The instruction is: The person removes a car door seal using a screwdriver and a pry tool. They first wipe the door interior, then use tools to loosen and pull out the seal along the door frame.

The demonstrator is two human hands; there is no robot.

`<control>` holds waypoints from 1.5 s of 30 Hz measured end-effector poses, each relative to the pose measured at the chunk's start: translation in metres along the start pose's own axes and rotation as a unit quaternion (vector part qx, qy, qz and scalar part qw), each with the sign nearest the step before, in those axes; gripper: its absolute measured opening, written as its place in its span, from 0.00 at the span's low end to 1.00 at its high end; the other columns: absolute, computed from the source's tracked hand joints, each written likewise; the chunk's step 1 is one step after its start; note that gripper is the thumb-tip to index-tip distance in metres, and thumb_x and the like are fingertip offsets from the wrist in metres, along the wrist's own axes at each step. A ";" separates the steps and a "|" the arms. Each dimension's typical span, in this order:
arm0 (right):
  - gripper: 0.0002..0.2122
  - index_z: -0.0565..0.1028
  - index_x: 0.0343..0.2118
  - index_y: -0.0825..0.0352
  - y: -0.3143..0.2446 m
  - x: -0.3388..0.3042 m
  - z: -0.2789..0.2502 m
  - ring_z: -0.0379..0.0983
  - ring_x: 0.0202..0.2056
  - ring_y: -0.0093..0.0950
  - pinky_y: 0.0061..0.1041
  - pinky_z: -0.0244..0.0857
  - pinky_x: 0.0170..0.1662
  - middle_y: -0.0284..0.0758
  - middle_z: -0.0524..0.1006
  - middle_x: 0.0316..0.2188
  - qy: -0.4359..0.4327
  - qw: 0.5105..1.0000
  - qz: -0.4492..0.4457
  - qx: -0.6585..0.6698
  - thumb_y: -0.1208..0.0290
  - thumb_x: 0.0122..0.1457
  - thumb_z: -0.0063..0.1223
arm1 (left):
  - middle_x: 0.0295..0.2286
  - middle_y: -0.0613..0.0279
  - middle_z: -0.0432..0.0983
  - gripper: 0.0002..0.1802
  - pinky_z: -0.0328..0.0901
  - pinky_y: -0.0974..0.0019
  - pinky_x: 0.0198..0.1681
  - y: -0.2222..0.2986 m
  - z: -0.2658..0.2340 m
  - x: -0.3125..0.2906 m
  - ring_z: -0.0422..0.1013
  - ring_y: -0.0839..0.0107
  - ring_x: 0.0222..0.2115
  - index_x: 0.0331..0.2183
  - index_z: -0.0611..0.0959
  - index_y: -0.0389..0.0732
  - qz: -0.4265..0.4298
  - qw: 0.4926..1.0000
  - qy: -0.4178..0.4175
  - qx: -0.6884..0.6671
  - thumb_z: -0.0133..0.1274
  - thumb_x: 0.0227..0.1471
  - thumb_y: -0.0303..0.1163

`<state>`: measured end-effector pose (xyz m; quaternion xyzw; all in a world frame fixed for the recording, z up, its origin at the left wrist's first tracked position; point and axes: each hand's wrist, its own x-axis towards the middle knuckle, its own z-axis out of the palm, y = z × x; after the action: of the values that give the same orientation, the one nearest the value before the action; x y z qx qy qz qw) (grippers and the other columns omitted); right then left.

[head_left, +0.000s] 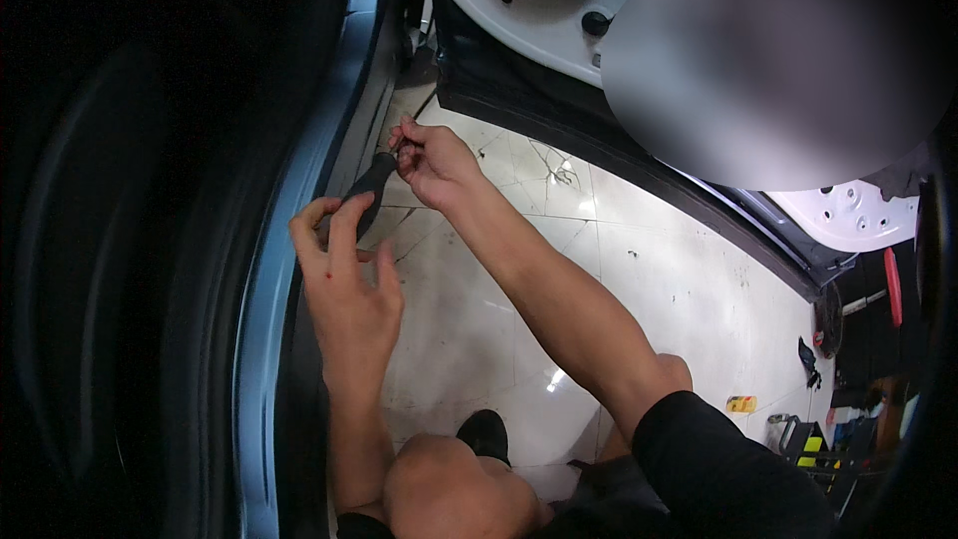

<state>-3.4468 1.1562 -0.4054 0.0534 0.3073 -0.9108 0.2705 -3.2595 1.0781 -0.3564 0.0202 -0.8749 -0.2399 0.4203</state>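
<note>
My left hand (342, 274) grips the lower end of a black tool handle (371, 180) that slants up along the edge of a blue car body sill (289, 230). My right hand (431, 162) pinches at the upper end of that handle, fingers closed around it or a small part there; what it pinches is too small to tell. Both hands work right against the black rubber seal (299, 359) beside the blue sill.
An open white car door (519, 20) with a round black speaker hangs above. Cracked white floor tiles (649, 279) lie below. My knee (449, 489) and black shoe (486, 434) are at the bottom. Tools and small items (808, 429) lie at the lower right.
</note>
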 end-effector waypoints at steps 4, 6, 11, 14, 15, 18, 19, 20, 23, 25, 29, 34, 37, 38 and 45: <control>0.08 0.73 0.38 0.69 0.005 -0.010 0.011 0.62 0.23 0.17 0.15 0.60 0.26 0.32 0.73 0.30 0.040 0.998 -0.025 -0.034 0.68 0.67 0.51 | 0.19 0.60 0.72 0.14 0.63 0.67 0.22 -0.006 0.005 0.008 0.69 0.76 0.19 0.39 0.82 0.32 -0.216 0.972 -0.038 -0.085 0.56 0.61 0.36; 0.09 0.73 0.38 0.69 0.004 -0.010 0.007 0.61 0.23 0.17 0.17 0.60 0.27 0.32 0.72 0.30 0.000 1.000 -0.001 0.016 0.67 0.67 0.49 | 0.15 0.62 0.69 0.16 0.62 0.65 0.21 -0.006 0.006 0.018 0.68 0.74 0.17 0.37 0.82 0.32 -0.268 0.959 -0.080 -0.044 0.54 0.63 0.38; 0.10 0.72 0.38 0.69 0.001 0.009 -0.006 0.61 0.25 0.18 0.18 0.60 0.29 0.31 0.71 0.28 -0.033 0.998 -0.034 0.050 0.66 0.68 0.47 | 0.21 0.56 0.76 0.14 0.65 0.60 0.23 0.001 0.009 0.027 0.70 0.63 0.16 0.41 0.81 0.32 -0.180 0.983 -0.043 0.012 0.56 0.61 0.34; 0.10 0.72 0.38 0.69 0.005 0.012 0.003 0.61 0.25 0.19 0.18 0.59 0.29 0.31 0.70 0.28 0.024 0.999 -0.038 0.023 0.66 0.68 0.47 | 0.26 0.54 0.77 0.15 0.66 0.59 0.24 -0.004 0.018 0.018 0.70 0.62 0.16 0.45 0.79 0.33 0.084 0.991 0.095 0.043 0.57 0.60 0.33; 0.09 0.72 0.38 0.69 0.004 0.012 0.007 0.61 0.25 0.19 0.19 0.59 0.29 0.31 0.70 0.28 0.038 0.998 -0.039 0.018 0.67 0.68 0.46 | 0.27 0.54 0.77 0.16 0.66 0.59 0.24 -0.014 0.017 0.014 0.70 0.62 0.16 0.45 0.79 0.33 0.097 0.993 0.060 0.038 0.58 0.59 0.33; 0.09 0.73 0.38 0.69 0.006 0.008 0.009 0.62 0.25 0.19 0.20 0.59 0.29 0.31 0.71 0.28 0.042 0.997 -0.053 0.023 0.67 0.68 0.46 | 0.28 0.53 0.77 0.19 0.66 0.59 0.24 -0.011 0.020 0.007 0.70 0.63 0.17 0.46 0.79 0.32 -0.086 0.991 -0.006 -0.101 0.60 0.58 0.35; 0.09 0.73 0.38 0.69 0.008 0.007 0.009 0.62 0.26 0.19 0.20 0.59 0.28 0.31 0.71 0.28 0.037 0.997 -0.058 0.028 0.67 0.68 0.47 | 0.27 0.53 0.77 0.20 0.66 0.59 0.24 -0.007 0.020 0.007 0.71 0.64 0.17 0.46 0.79 0.32 -0.184 0.969 -0.021 -0.165 0.61 0.57 0.36; 0.09 0.73 0.37 0.68 0.006 0.009 0.006 0.62 0.26 0.19 0.20 0.59 0.28 0.30 0.71 0.28 0.017 0.997 -0.047 0.051 0.67 0.67 0.48 | 0.27 0.53 0.77 0.20 0.66 0.59 0.23 -0.003 0.017 0.012 0.70 0.65 0.17 0.46 0.79 0.32 -0.251 0.958 -0.064 -0.124 0.61 0.57 0.36; 0.08 0.73 0.37 0.67 -0.002 0.017 -0.005 0.62 0.26 0.19 0.20 0.58 0.28 0.30 0.71 0.29 -0.025 0.995 -0.027 0.098 0.66 0.66 0.51 | 0.27 0.52 0.76 0.21 0.66 0.60 0.24 0.006 0.008 0.030 0.71 0.66 0.18 0.45 0.79 0.32 -0.383 0.908 -0.166 -0.023 0.63 0.56 0.37; 0.08 0.72 0.36 0.66 -0.006 0.023 -0.016 0.62 0.26 0.18 0.19 0.58 0.28 0.29 0.71 0.29 -0.030 0.994 -0.037 0.099 0.65 0.66 0.52 | 0.28 0.52 0.76 0.22 0.67 0.60 0.25 0.010 0.006 0.034 0.72 0.66 0.20 0.45 0.79 0.32 -0.387 0.899 -0.202 0.006 0.64 0.55 0.37; 0.09 0.73 0.35 0.64 -0.004 0.025 -0.002 0.60 0.25 0.19 0.19 0.56 0.27 0.28 0.71 0.28 0.046 0.995 -0.068 0.053 0.64 0.67 0.51 | 0.31 0.51 0.75 0.23 0.70 0.58 0.30 -0.002 0.021 0.012 0.73 0.64 0.27 0.44 0.79 0.34 0.035 0.998 0.049 0.008 0.66 0.51 0.37; 0.09 0.73 0.34 0.62 0.006 0.019 0.008 0.56 0.23 0.19 0.18 0.53 0.26 0.26 0.70 0.26 0.059 0.995 -0.053 0.054 0.62 0.67 0.49 | 0.33 0.50 0.76 0.19 0.69 0.59 0.30 -0.012 0.023 0.003 0.72 0.63 0.28 0.43 0.80 0.34 -0.099 0.993 0.010 -0.060 0.63 0.54 0.35; 0.10 0.72 0.35 0.62 -0.001 0.027 -0.002 0.55 0.22 0.18 0.18 0.51 0.25 0.25 0.68 0.24 0.030 0.992 -0.041 0.118 0.61 0.69 0.46 | 0.33 0.48 0.76 0.18 0.66 0.60 0.27 -0.003 0.014 0.019 0.72 0.64 0.27 0.39 0.81 0.32 -0.340 0.927 -0.139 -0.069 0.58 0.59 0.40; 0.11 0.71 0.36 0.63 -0.003 0.032 -0.006 0.55 0.22 0.18 0.19 0.51 0.25 0.25 0.68 0.23 0.025 0.995 -0.041 0.084 0.61 0.69 0.45 | 0.32 0.48 0.76 0.19 0.65 0.61 0.26 0.003 0.005 0.024 0.72 0.64 0.27 0.38 0.81 0.31 -0.337 0.922 -0.190 -0.027 0.56 0.60 0.41; 0.12 0.71 0.39 0.64 -0.026 0.012 -0.079 0.54 0.17 0.19 0.21 0.49 0.21 0.25 0.66 0.20 0.059 0.987 -0.044 -0.141 0.60 0.70 0.41 | 0.32 0.44 0.79 0.16 0.67 0.56 0.37 0.001 0.070 0.055 0.75 0.53 0.33 0.37 0.82 0.32 -0.157 0.970 -0.118 -0.140 0.49 0.62 0.37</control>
<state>-3.4761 1.2139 -0.4583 0.0551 0.4498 -0.8648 0.2164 -3.3468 1.0939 -0.3534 0.0699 -0.8618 -0.4240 0.2696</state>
